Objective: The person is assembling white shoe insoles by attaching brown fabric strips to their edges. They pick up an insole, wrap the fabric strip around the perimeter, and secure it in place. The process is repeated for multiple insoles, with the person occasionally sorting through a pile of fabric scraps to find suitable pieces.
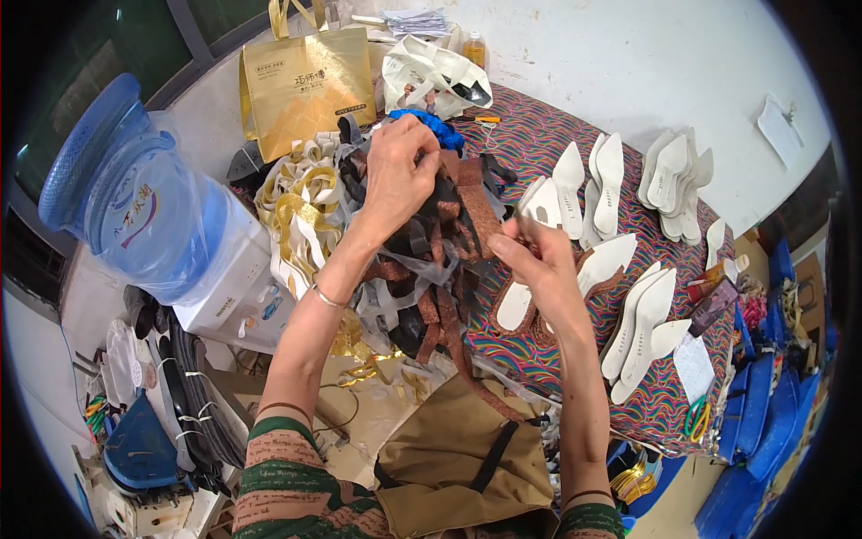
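A brown glittery strip of material (470, 202) stretches between my two hands over the pile. My left hand (398, 166), closed with curled fingers, grips its upper left part; what lies under the fingers is hidden. At the strip's right edge my right hand (546, 265) pinches with thumb and fingers, slightly blurred. Below both hands a tangled heap of black, grey and brown strips (431, 310) hangs over the table's near edge. To the left of it lie white and gold strips (301, 207). White shoe insoles (514, 305) edged in brown are close to my right hand.
More white insoles (642, 332) stand in groups on the patterned tablecloth (539, 117). A gold bag (310, 90) and a white bag (431, 67) are at the back. At left is a blue water bottle (166, 198) on a dispenser. Scissors (697, 419) lie near the right corner.
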A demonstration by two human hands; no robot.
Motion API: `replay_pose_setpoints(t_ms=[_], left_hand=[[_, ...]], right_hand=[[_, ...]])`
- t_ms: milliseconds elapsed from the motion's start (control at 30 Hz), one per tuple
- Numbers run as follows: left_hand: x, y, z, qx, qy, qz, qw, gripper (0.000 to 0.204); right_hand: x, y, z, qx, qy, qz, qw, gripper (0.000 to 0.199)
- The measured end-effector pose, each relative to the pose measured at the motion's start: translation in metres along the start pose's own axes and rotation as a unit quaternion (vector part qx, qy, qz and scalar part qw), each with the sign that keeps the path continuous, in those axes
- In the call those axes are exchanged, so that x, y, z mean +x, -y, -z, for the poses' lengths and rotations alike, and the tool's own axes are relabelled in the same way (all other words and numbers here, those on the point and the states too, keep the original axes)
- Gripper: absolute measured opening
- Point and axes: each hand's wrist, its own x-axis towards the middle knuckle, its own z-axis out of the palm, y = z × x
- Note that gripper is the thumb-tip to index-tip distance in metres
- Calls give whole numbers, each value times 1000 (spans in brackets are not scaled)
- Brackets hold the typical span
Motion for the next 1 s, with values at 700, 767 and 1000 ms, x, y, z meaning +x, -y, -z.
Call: replay_pose_setpoints(t_ms=[700, 767, 1000], left_hand=[[-76, -66, -4, 48, 58, 142, 987, 20], [-75, -68, -19, 102, 52, 117, 986, 21], [-82, -53, -8, -276, 73, 381, 879, 13]], right_hand=[[-1, -14, 38, 295, -142, 119, 937, 3], [-2, -12, 38, 281, -129, 138, 941, 3], [9, -21, 69, 130, -215, 104, 962, 13]])
